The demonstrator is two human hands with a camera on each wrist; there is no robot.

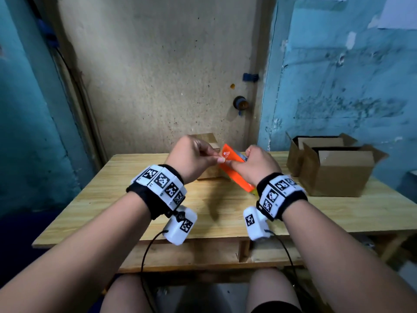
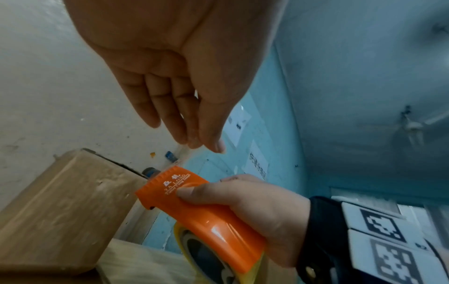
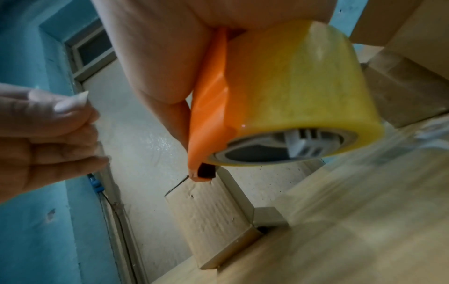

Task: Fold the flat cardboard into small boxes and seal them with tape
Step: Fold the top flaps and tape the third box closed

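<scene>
My right hand grips an orange tape dispenser above the wooden table. The dispenser carries a yellowish roll of clear tape. My left hand is at the dispenser's serrated front edge, thumb and fingers pinched together on the clear tape end. A small folded cardboard box stands on the table just behind both hands, mostly hidden by them. In the wrist views the box stands below the dispenser, apart from it, with its top flaps down.
Two larger open cardboard boxes stand at the table's right end near the blue wall. A dark roll hangs on the beige board behind the table. Bare wood lies in front of the hands up to the near edge.
</scene>
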